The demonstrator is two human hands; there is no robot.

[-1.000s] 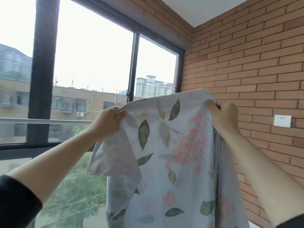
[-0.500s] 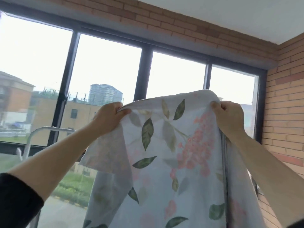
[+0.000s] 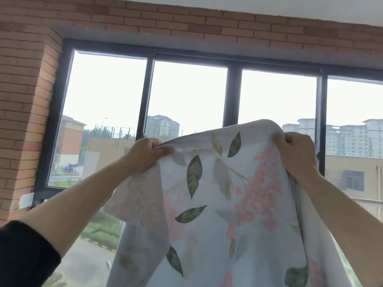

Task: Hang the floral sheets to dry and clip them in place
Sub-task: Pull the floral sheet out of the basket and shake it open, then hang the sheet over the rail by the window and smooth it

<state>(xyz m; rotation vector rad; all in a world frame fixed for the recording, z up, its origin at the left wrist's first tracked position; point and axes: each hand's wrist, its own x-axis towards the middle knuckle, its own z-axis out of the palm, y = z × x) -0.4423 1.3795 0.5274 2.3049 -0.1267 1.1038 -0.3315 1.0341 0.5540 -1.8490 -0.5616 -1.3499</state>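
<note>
Sheet point(image 3: 228, 214), thin floral cloth; arched top edge in grip of left hand point(image 3: 145, 155), right hand point(image 3: 296, 154)

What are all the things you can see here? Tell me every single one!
floral sheet: one, pale with green leaves and pink flowers, held up in front of the window
window: one, black frame, four panes showing, far wall
brick wall: one, reddish-brown, left of and above the window
wall plate: one, white, low on the left bricks
ceiling: one, white, top
buildings: several, tan and grey, outside the glass
sleeve: one, black, bottom left
left hand: one, grips the sheet's top edge, left
right hand: one, grips the top edge, right
</note>
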